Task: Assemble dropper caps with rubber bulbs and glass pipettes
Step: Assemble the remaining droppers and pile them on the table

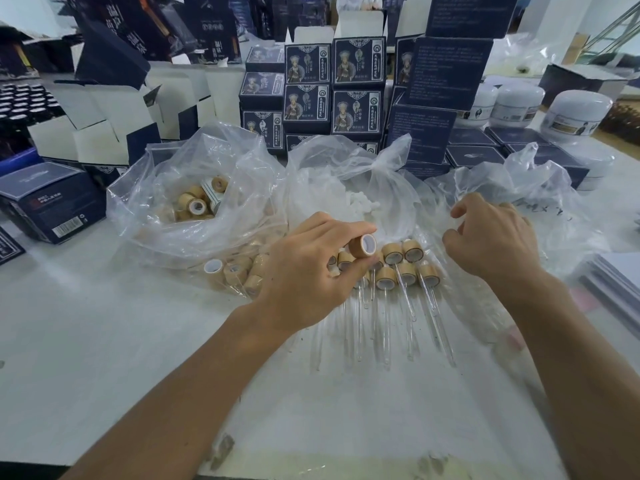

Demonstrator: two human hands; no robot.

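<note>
Cap (362, 246), bamboo-coloured with a white liner, is sitting pinched between the left hand's (304, 275) thumb and fingers (346, 227), just above the finished droppers (405, 268). The right hand (495, 237) is hovering beside them, fingers loosely curled and holding nothing. Droppers are lying in rows near the surface's (86, 341) middle, pipettes (408, 306) pointing toward the near edge. Behind, a bag (166, 188) of caps and a bag of white bulbs (363, 202) are resting before stacked boxes (332, 84).
</note>
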